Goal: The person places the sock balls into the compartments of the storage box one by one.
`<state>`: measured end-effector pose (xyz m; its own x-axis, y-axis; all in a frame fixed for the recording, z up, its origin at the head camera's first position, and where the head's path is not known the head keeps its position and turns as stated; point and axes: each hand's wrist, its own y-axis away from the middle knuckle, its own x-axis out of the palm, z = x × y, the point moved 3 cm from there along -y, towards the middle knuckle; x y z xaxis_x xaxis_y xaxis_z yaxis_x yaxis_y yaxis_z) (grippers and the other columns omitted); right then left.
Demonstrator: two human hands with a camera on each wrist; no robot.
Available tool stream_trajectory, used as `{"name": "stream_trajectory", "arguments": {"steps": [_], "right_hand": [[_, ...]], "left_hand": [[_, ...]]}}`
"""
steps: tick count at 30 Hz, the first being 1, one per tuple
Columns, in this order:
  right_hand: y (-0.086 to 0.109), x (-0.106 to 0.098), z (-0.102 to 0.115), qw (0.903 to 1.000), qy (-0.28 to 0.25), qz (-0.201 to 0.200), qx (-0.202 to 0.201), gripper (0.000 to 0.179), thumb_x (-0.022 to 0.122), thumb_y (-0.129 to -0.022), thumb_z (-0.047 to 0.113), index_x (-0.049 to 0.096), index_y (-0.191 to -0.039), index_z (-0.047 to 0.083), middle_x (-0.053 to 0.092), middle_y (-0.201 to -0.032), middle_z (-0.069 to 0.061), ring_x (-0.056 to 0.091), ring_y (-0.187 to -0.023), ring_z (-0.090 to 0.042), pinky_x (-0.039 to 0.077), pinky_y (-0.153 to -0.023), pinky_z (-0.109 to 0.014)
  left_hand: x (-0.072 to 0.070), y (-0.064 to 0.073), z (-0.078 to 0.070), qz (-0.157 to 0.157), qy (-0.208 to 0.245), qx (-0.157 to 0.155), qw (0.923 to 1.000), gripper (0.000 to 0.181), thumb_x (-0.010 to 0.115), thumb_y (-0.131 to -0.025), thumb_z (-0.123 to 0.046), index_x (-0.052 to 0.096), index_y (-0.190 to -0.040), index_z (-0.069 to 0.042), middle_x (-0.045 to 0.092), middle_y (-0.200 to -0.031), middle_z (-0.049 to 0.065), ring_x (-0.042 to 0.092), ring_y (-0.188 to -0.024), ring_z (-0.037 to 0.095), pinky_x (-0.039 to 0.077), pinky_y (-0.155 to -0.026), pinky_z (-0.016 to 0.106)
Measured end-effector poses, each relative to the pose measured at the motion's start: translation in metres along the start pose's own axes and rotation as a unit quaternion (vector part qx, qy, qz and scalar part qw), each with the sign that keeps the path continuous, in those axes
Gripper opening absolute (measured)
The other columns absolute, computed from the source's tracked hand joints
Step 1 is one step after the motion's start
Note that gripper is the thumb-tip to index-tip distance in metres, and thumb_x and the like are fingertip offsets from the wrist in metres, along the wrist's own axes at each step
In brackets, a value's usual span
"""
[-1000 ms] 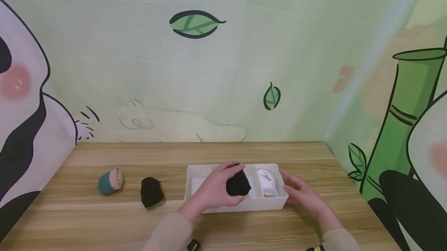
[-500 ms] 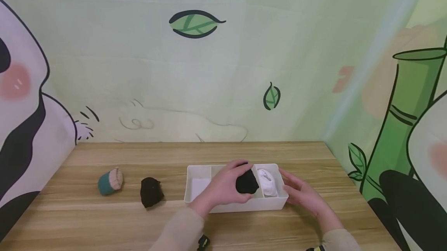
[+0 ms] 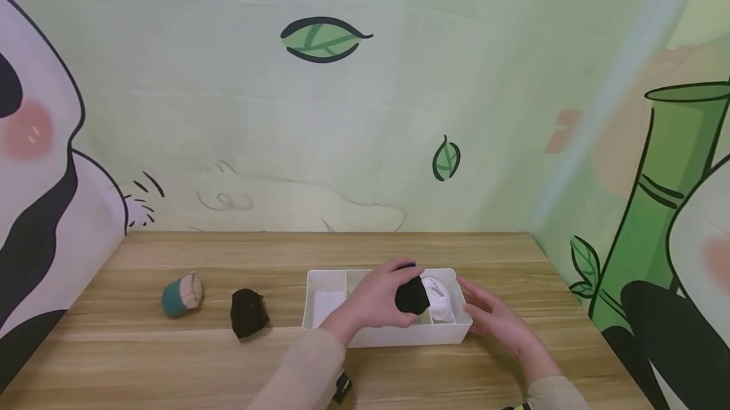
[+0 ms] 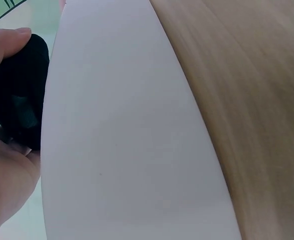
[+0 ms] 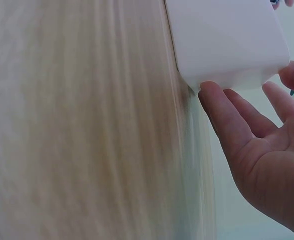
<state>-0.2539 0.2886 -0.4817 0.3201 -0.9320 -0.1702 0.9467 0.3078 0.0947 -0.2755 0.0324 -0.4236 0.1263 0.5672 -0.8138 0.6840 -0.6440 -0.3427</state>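
Observation:
My left hand (image 3: pixel 376 299) grips a rolled black sock (image 3: pixel 412 297) between thumb and fingers, over the middle of a white divided box (image 3: pixel 407 336). In the left wrist view the black sock (image 4: pixel 24 90) shows just past the box's long front wall (image 4: pixel 116 120). A rolled white sock (image 3: pixel 438 301) lies in the right compartment, right beside the held one. My right hand (image 3: pixel 502 324) touches the box's right end with extended fingers. In the right wrist view, the fingertips (image 5: pixel 210 89) rest against that end wall (image 5: pixel 232 77).
On the table left of the box lie another rolled black sock (image 3: pixel 248 313) and a teal and beige rolled sock (image 3: pixel 182 294). A printed cloth wall (image 3: pixel 342 112) stands behind the wooden table (image 3: pixel 188 372). The box's left compartment (image 3: pixel 327 305) shows its bare floor.
My left hand has moved right with the black sock, from over the middle compartment to close beside the white sock. My right hand and the box have stayed in place.

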Motion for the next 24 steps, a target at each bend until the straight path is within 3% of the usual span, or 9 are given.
{"name": "stream_trajectory", "arguments": {"steps": [24], "right_hand": [[-0.001,-0.001,-0.001,0.9999,-0.012,0.005,-0.004,0.062,0.051,-0.103,0.009,0.020,-0.156,0.003,0.028,-0.149,-0.039,0.044,-0.129,-0.040,0.049,-0.097,-0.044]], "left_hand": [[0.010,-0.006,0.008,0.060,-0.001,-0.025,0.9979,0.079,0.085,-0.073,-0.029,0.054,-0.143,-0.011,0.046,-0.145,0.009,0.049,-0.127,0.026,0.043,-0.103,0.032]]}}
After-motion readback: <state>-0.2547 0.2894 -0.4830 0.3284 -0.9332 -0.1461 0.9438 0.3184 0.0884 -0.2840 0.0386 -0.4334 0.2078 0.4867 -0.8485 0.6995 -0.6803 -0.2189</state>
